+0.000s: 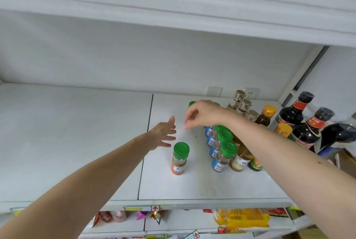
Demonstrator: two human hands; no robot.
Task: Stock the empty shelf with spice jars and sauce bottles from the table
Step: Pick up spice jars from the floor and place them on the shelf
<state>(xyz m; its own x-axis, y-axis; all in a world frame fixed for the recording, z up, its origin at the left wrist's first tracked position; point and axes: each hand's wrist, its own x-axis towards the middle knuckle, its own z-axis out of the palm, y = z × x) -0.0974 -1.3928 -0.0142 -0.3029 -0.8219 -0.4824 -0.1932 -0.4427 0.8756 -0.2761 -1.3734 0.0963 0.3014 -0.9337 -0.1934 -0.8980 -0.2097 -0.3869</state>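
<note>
White shelf [240,184] holds stock at right half. Lone green-capped spice jar [179,158], orange label, stands upright apart from rest, left of group. Row of green-capped blue-label jars [223,157] runs front to back, close together. Behind and right: brown-capped bottles [243,105], yellow-capped bottles [266,115], two dark sauce bottles [294,111] with red neck bands. Left hand [163,134] above shelf, fingers spread, holding nothing. Right hand [200,114] over jar row, fingers drooping loosely, holding nothing. Lower shelf: yellow packets [242,218].
</note>
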